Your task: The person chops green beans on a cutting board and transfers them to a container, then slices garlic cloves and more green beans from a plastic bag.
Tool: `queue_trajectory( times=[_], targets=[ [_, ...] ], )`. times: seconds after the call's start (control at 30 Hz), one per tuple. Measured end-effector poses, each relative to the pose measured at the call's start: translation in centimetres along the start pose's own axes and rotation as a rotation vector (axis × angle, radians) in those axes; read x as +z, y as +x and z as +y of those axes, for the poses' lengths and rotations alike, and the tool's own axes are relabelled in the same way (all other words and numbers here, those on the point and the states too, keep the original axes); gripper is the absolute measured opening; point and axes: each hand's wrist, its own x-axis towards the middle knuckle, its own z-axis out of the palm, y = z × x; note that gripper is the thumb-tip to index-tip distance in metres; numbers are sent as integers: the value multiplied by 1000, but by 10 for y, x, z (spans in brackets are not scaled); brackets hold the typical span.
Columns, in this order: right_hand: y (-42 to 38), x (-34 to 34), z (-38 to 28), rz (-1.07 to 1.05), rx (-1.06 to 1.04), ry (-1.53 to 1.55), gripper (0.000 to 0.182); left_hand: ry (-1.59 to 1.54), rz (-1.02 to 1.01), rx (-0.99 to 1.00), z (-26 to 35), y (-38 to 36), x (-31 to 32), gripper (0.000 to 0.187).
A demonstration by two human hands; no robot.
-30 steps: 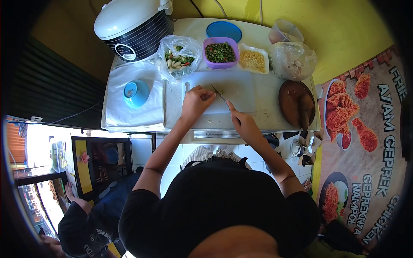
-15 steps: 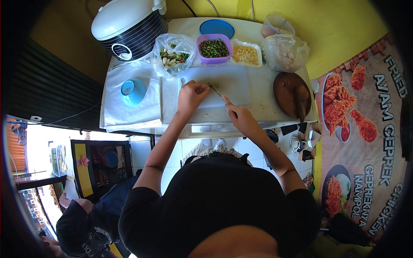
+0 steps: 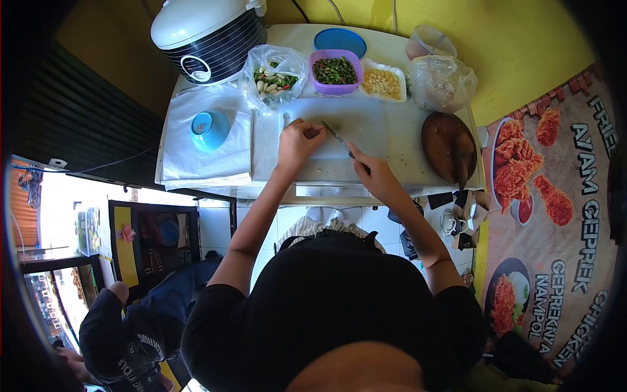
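Observation:
My right hand (image 3: pixel 371 171) is closed round the handle of a small knife (image 3: pixel 336 135), its blade slanting up and left over the white cutting board (image 3: pixel 366 124). Just left of the blade, my left hand (image 3: pixel 298 142) is pinched closed; whatever its fingertips hold is too small to name. Small green bits lie by the knife tip. Behind the board stand a plastic bag (image 3: pixel 275 78) of garlic and chillies, a purple container (image 3: pixel 336 72) of chopped green pieces and a white tray (image 3: pixel 383 81) of chopped pale yellow pieces.
A rice cooker (image 3: pixel 209 42) stands at the back left, near an upturned blue bowl (image 3: pixel 209 130). A stone mortar (image 3: pixel 449 147) with a pestle is at the right. Behind it sits another plastic bag (image 3: pixel 441 83). A person (image 3: pixel 134 333) in dark clothes is at the lower left.
The view has shifted, so the table things appear slightly further right. The knife blade has come a little away from my left fingertips. The other person at the lower left has moved slightly.

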Motion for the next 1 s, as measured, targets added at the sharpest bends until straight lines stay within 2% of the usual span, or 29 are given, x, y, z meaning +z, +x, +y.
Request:
queue_trajectory(
  times=[0.33,0.5,0.63,0.8,0.9,1.0],
  targets=[
    [6,15,2,-7,-42,-188,52,38,-18,-51,1,3,-4,16],
    [14,11,-6,-44,33,-83,51,31,-36,-63,1,4,-4,15],
    [1,11,8,-17,3,-71,52,37,-24,-39,0,4,-6,15],
    [-11,-2,21,-45,22,116,50,39,-22,-60,7,7,-6,16],
    [-5,-5,15,21,37,155,48,120,-88,-81,10,9,-7,16],
    [2,-13,18,0,103,226,48,282,-139,-25,14,10,1,16]
  ],
)
